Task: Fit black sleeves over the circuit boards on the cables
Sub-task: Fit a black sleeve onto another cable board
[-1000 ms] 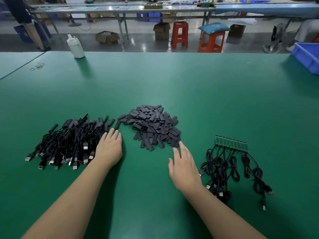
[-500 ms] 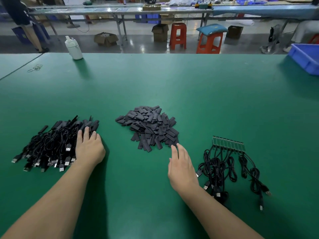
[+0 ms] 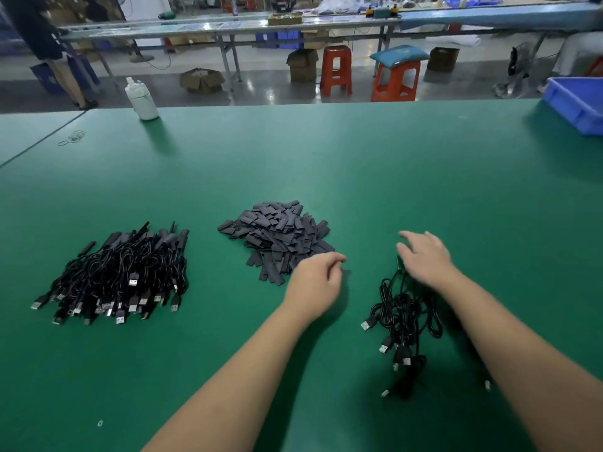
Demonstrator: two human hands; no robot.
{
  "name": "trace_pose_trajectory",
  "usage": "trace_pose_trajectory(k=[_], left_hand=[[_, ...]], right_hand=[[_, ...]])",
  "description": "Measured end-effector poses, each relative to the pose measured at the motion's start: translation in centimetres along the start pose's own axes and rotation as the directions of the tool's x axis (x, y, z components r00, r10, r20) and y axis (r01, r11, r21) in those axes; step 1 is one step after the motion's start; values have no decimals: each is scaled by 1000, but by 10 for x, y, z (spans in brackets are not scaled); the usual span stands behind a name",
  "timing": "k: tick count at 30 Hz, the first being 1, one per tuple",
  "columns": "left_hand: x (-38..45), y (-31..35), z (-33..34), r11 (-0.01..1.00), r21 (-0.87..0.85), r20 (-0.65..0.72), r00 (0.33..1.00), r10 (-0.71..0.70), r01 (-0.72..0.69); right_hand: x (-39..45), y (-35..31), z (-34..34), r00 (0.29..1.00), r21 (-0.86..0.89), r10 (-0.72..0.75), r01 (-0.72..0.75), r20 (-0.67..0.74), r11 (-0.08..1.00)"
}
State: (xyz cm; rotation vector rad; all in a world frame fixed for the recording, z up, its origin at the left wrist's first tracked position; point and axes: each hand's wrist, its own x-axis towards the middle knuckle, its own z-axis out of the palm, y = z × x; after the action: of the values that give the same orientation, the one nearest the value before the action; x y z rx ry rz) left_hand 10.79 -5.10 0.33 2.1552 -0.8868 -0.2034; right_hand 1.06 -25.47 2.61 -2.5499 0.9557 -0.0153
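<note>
My left hand (image 3: pixel 315 285), fingers loosely curled and holding nothing, sat at sleeve pile's (image 3: pixel 277 238) lower-right edge; right hand (image 3: pixel 424 259) spread over cables (image 3: pixel 403 308), frame centre-right

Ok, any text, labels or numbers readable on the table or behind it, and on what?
No text can be read anywhere.
White bottle: no label legible.
USB plugs in the finished cable pile: markings too small to read.
Cardboard boxes on the floor: print, if any, blurred.
Blue bin: no visible marking.
</note>
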Motion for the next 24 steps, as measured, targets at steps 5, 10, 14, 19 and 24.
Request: trace_pose_trajectory(k=[5,10,14,19,24], left_hand=[[0,25,34,967,-177,140,977,-158,182],[7,44,50,939,-199,262,939,-223,279],[15,57,54,934,-201,238,939,-246,296],[14,60,53,937,-137,178,938,-297,322],[9,63,56,946,-65,70,947,-313,317]], right_hand=[[2,26,-13,986,9,-7,5,169,1000],[0,4,-20,994,89,-87,81,67,993],[-5,-16,-21,996,67,-87,86,12,994],[-10,-22,-16,1000,58,-4,5,-19,998],[-10,-25,-5,999,8,1,0,-54,1000]])
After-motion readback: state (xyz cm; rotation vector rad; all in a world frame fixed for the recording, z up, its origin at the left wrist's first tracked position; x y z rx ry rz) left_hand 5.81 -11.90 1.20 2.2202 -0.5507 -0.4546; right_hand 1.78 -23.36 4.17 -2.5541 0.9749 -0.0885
